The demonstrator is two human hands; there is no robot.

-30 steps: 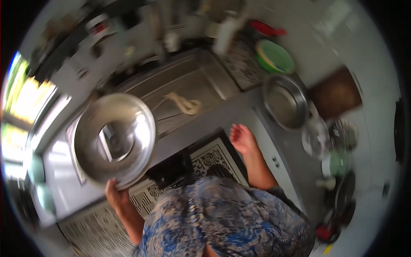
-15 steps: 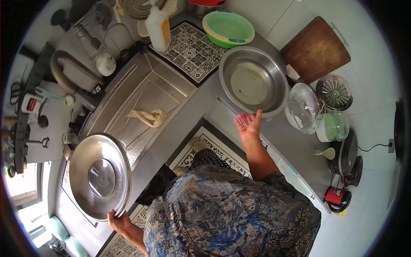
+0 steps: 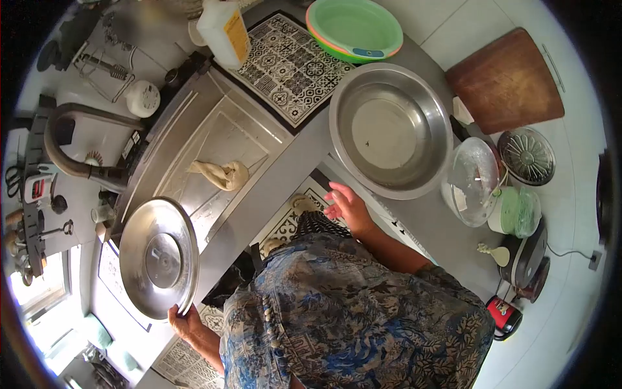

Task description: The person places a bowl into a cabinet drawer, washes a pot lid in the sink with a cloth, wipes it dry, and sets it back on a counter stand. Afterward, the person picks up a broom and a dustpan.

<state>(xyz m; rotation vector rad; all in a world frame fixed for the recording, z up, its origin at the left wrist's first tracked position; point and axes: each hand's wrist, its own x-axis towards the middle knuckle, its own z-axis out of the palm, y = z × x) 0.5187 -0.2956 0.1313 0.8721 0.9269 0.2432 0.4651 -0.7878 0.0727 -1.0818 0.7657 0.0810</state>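
Note:
My left hand [image 3: 187, 321] grips the lower rim of a wide, round steel basin [image 3: 139, 256], tilted up beside the sink. Its thumb is on the rim, and the other fingers are partly hidden. My right hand [image 3: 348, 206] is open, its fingers apart and slightly bent, with nothing in it. It hovers by the counter's front edge, below and left of a larger steel basin [image 3: 389, 185] and not touching it. A twisted, cream-coloured cloth [image 3: 228, 175] lies in the steel sink [image 3: 256, 139].
Nested plastic bowls [image 3: 354, 29] and a large bottle [image 3: 222, 32] stand near a patterned mat [image 3: 288, 71]. A wooden board [image 3: 508, 84] leans at the wall. A clear bowl [image 3: 472, 181] and a green container [image 3: 515, 211] sit on the right. A faucet [image 3: 58, 139] arches left of the sink.
My right hand has drawn away from the large basin's rim, down and to the left. The basin in my left hand has shifted slightly right. The whole view has shifted too.

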